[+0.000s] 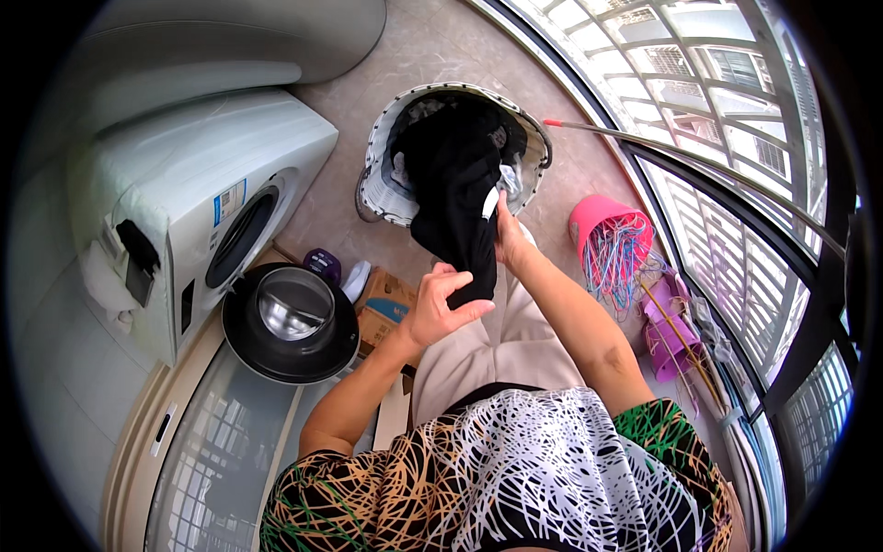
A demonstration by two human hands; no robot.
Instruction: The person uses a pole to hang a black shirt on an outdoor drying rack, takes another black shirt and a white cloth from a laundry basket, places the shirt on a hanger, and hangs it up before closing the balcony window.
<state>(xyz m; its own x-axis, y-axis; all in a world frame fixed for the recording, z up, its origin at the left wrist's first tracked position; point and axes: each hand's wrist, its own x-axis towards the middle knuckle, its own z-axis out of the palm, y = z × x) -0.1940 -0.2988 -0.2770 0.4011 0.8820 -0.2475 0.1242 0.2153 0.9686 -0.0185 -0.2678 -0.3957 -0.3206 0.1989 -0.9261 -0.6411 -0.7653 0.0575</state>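
A black garment (452,186) stretches from inside a white woven laundry basket (388,190) toward my body, bearing a white patch near its right edge. My right hand (509,234) grips that edge just below the patch. My left hand (445,303) is at the garment's near end, thumb and index finger spread apart around the dark cloth; whether the other fingers pinch it is hidden. More dark clothing and some pale cloth (510,178) lie in the basket, mostly covered by the black garment.
At left stands a white front-loading washing machine (227,131), with a black pan (241,331) holding a metal bowl (293,310) nearby. A cardboard box (383,307) sits beside my leg. To the right are a pink bucket (586,214) of wire hangers (614,255) and a long pole (690,152) along the window.
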